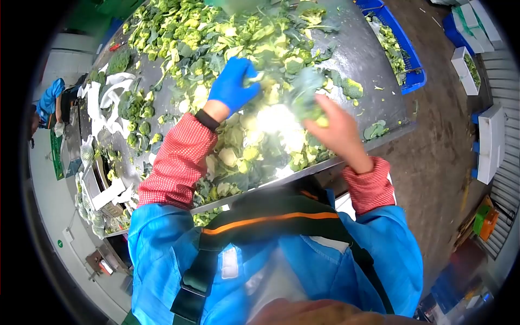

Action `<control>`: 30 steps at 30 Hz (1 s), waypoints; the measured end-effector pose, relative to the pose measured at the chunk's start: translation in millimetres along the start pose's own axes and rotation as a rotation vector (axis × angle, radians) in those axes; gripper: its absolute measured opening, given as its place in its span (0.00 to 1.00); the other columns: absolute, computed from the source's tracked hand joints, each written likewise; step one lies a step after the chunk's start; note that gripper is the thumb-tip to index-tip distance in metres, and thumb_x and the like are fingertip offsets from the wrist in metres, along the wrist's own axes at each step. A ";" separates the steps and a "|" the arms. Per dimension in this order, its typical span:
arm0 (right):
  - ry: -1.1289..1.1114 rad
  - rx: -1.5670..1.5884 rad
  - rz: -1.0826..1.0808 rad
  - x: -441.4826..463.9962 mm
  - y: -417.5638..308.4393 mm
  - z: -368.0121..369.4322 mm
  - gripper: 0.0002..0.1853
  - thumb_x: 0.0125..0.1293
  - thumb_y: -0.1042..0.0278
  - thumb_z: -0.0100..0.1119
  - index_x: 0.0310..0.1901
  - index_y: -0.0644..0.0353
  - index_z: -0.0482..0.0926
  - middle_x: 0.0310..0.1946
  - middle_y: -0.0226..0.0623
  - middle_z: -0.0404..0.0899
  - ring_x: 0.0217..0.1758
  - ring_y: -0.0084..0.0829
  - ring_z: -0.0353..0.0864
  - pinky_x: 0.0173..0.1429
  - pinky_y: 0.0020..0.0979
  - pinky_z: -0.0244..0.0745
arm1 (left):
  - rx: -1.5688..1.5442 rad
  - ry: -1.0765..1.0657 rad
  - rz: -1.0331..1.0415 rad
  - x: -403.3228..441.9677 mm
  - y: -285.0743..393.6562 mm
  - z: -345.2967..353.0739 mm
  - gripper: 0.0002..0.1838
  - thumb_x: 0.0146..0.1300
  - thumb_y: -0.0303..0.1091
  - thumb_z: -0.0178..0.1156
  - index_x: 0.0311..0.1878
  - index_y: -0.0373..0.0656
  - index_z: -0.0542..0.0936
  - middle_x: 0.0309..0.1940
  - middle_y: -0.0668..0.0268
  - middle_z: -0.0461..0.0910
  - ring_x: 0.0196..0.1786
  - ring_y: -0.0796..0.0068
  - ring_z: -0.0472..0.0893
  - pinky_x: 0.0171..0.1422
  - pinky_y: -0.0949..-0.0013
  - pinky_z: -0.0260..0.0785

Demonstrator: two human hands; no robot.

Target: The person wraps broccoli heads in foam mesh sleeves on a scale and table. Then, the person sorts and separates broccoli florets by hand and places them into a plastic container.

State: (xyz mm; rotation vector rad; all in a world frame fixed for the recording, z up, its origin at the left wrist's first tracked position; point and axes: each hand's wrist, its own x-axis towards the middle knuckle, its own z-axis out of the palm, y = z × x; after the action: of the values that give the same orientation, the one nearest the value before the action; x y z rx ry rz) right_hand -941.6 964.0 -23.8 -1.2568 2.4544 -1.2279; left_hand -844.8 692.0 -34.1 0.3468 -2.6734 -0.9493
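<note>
My left hand [234,88], in a blue glove, is over the heap of green pieces on the metal table. Its fingers are curled, with a small pale piece showing at the gap by the thumb; whether it is gripped is unclear. My bare right hand [340,130] is closed round a leafy broccoli piece [306,95], blurred by motion, above the table's near side. Below and between both hands lie loose broccoli florets [230,157] and leaves, partly washed out by glare. More broccoli florets [189,32] are heaped across the table's far side.
A blue crate [414,67] with green trimmings stands at the table's right. White strips [115,97] and netted rolls [88,151] lie to the left. Another person in blue [52,100] is at far left. White boxes [490,143] stand along the right wall.
</note>
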 end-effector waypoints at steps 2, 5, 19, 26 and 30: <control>-0.053 -0.343 0.184 17.1 12.7 -42.0 0.26 0.56 0.54 0.61 0.58 0.42 0.71 0.39 0.43 0.78 0.39 0.45 0.82 0.40 0.44 0.77 | 0.014 -0.113 0.135 33.3 30.3 6.1 0.26 0.53 0.32 0.63 0.58 0.54 0.74 0.46 0.58 0.73 0.47 0.57 0.78 0.52 0.61 0.73; -0.256 -0.654 0.312 40.5 59.1 -65.1 0.31 0.54 0.52 0.62 0.62 0.40 0.67 0.38 0.47 0.80 0.39 0.46 0.83 0.41 0.44 0.77 | 0.306 -0.417 0.121 83.9 65.2 42.4 0.37 0.56 0.30 0.62 0.69 0.65 0.64 0.57 0.55 0.70 0.54 0.53 0.77 0.56 0.58 0.73; -0.174 -0.600 0.252 74.7 133.9 -26.1 0.38 0.47 0.60 0.63 0.64 0.39 0.65 0.46 0.48 0.70 0.36 0.49 0.82 0.38 0.46 0.78 | 0.356 -0.394 -0.046 91.3 43.9 60.4 0.21 0.52 0.44 0.65 0.49 0.51 0.76 0.52 0.53 0.74 0.52 0.48 0.78 0.58 0.55 0.72; -0.400 -0.636 0.240 110.9 120.9 -0.2 0.38 0.47 0.56 0.65 0.64 0.46 0.68 0.52 0.54 0.69 0.43 0.53 0.81 0.46 0.44 0.78 | -0.290 -0.054 -0.237 1.3 -27.4 -29.3 0.20 0.52 0.29 0.63 0.51 0.48 0.77 0.40 0.67 0.79 0.45 0.76 0.77 0.50 0.69 0.72; -0.127 -0.471 0.326 100.2 91.7 4.9 0.35 0.47 0.52 0.65 0.59 0.54 0.73 0.50 0.55 0.71 0.46 0.52 0.80 0.48 0.44 0.77 | -0.193 -0.084 -0.181 -46.8 -15.9 -45.3 0.30 0.53 0.31 0.63 0.62 0.54 0.74 0.43 0.66 0.79 0.49 0.72 0.79 0.53 0.68 0.72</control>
State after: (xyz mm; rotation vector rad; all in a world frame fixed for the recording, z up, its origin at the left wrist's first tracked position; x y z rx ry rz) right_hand -1061.6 918.2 -68.4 -0.9193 2.7963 -0.4929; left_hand -783.8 668.7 -19.2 0.5233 -2.6284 -1.2918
